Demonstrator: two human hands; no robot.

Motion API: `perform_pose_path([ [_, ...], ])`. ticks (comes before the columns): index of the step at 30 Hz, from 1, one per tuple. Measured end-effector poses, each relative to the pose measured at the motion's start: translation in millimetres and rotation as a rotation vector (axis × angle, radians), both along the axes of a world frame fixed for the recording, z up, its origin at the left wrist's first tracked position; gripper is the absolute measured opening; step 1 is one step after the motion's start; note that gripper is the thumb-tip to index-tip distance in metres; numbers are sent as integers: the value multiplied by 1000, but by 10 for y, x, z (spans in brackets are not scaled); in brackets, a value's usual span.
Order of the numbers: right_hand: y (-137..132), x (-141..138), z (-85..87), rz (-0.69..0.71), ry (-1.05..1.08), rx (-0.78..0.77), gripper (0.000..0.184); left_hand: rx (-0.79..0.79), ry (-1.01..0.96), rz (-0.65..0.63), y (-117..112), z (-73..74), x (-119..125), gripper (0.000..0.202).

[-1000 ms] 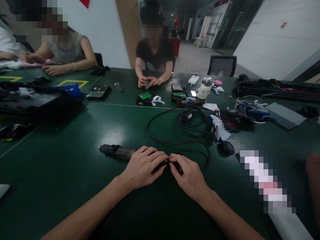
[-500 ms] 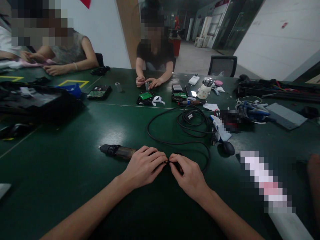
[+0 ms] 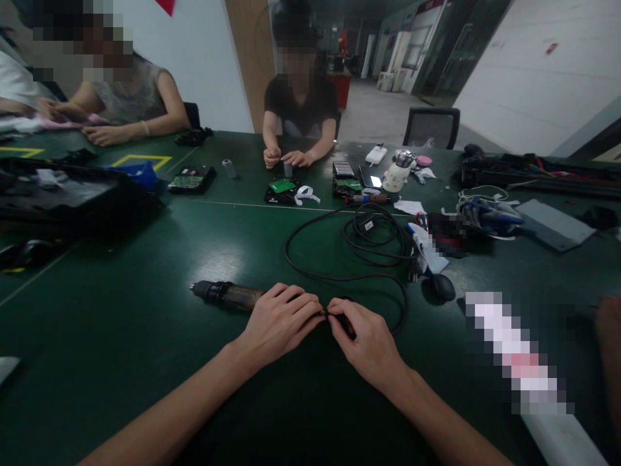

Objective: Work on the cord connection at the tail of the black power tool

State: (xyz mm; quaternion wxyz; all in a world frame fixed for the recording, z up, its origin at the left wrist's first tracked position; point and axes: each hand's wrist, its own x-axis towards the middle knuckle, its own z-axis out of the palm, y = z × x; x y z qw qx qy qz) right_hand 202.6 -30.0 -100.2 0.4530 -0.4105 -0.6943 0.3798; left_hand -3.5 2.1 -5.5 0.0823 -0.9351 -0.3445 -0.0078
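Black tool, jutting left of my fingers.
Left hand wraps its rear; my right hand, tips nearly together, pinches a small dark end (of the cable, I think). Drag from the slack behind those fingers could make it slip.

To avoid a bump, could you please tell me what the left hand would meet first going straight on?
Probably the right hand; the left hand points towards it, though depth is hard to judge.

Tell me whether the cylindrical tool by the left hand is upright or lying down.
Lying down: the cylindrical tool stretches lengthwise along the green table, narrow tip leftward, partly covered by the left hand.
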Motion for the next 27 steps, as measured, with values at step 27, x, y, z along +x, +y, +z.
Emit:
perform_pose_path([
  [27,-4,-13,-19,6,-2,-2,12,-80,1,-14,-9,92,16,17],
])
